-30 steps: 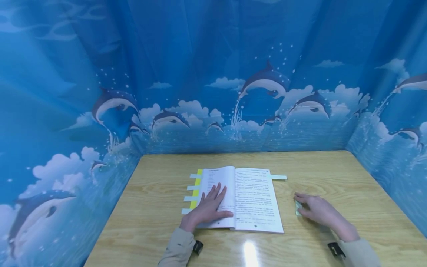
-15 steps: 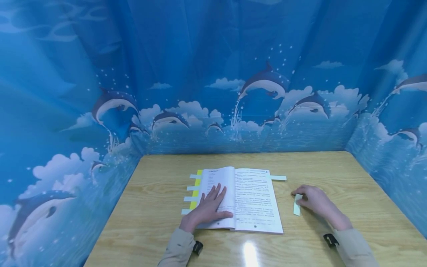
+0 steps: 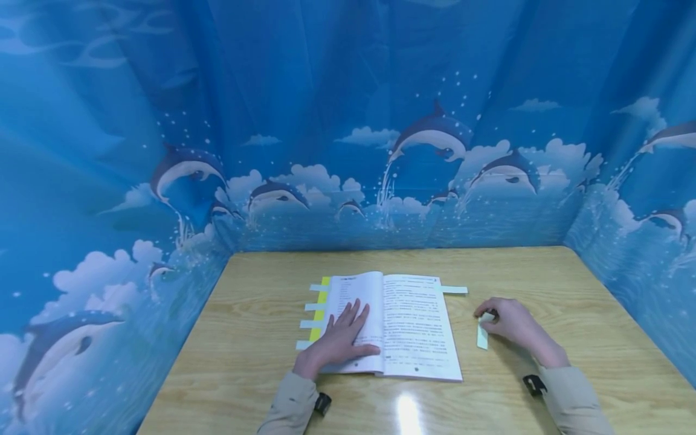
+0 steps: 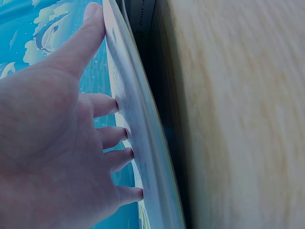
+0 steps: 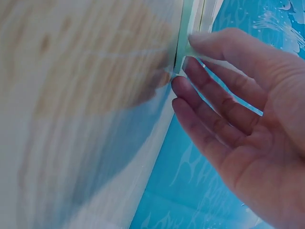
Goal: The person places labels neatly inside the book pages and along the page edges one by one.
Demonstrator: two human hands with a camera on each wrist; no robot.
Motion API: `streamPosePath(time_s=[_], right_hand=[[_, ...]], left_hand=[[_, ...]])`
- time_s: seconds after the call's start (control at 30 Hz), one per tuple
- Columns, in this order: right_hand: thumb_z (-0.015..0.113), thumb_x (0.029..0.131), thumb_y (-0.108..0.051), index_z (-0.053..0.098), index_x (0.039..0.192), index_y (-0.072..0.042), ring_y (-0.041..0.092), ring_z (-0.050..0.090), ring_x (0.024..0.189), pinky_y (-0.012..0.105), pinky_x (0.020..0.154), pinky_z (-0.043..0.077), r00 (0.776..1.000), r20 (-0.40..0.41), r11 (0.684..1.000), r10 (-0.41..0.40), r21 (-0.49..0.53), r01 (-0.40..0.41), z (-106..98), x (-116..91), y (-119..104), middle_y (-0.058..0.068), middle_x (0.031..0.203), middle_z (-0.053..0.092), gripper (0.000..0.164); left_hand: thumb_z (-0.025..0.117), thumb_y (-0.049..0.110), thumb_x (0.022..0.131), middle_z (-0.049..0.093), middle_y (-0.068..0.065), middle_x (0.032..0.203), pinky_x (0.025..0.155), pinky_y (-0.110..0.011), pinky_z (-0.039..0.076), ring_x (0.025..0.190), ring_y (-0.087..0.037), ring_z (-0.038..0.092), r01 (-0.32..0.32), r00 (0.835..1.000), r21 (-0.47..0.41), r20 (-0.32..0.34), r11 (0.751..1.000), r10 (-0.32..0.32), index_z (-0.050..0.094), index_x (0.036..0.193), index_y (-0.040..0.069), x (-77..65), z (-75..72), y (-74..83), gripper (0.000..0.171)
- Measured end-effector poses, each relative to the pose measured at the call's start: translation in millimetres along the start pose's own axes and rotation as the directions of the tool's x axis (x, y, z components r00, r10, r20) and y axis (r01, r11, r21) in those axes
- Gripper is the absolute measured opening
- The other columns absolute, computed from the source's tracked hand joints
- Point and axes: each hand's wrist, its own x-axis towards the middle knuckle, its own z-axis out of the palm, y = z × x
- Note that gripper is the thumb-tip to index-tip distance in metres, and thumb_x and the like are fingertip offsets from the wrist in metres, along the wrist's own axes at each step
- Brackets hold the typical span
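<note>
An open book (image 3: pixel 417 326) lies on the wooden table. My left hand (image 3: pixel 341 339) rests spread over its left page, and the left wrist view shows the fingertips on the paper (image 4: pixel 136 114). Right of the book, my right hand (image 3: pixel 513 329) pinches the far end of a pale green strip of sticky notes (image 3: pixel 482 338). Seen from the right wrist, the thumb presses the strip (image 5: pixel 185 31) while the other fingers curl beneath it, near the tabletop. Part of the strip is hidden by the fingers.
Several pale sticky tabs (image 3: pixel 310 307) stick out along the book's left side, over a yellow strip (image 3: pixel 320 302). One more tab (image 3: pixel 454 290) projects from the right page's upper edge. A blue dolphin-print curtain (image 3: pixel 348 151) surrounds the table (image 3: pixel 261 290).
My right hand has shifted slightly away from me and its fingers have curled in, with the strip now lifted at its far end. The left hand stays put.
</note>
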Motion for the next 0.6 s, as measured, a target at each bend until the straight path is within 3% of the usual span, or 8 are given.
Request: streamPosePath(time_s=[0.3, 0.6], right_hand=[[0.092, 0.068, -0.017, 0.077, 0.095, -0.007, 0.010, 0.051, 0.073, 0.027, 0.062, 0.043, 1.000, 0.013, 0.998, -0.026, 0.054, 0.025, -1.9, -3.2, 1.7, -0.005, 0.081, 0.061, 0.033], [0.087, 0.077, -0.015, 0.079, 0.100, -0.015, 0.012, 0.059, 0.081, 0.031, 0.070, 0.050, 0.999, 0.046, 1.000, -0.004, 0.028, 0.003, 1.2, -1.9, -0.1, -0.004, 0.094, 0.070, 0.025]], left_hand=[[0.058, 0.068, 0.092, 0.002, -0.008, 0.171, 0.124, -0.061, 0.004, 0.157, -0.030, 0.002, 0.005, 1.000, -0.003, 0.002, 1.000, -0.005, 0.014, 0.164, 0.017, -0.2, 0.1, 0.7, 0.098], [0.058, 0.067, 0.092, 0.002, -0.008, 0.171, 0.124, -0.062, 0.005, 0.157, -0.031, 0.001, 0.000, 1.000, 0.003, 0.000, 1.000, 0.000, 0.014, 0.164, 0.017, 0.6, 0.3, 0.2, 0.098]])
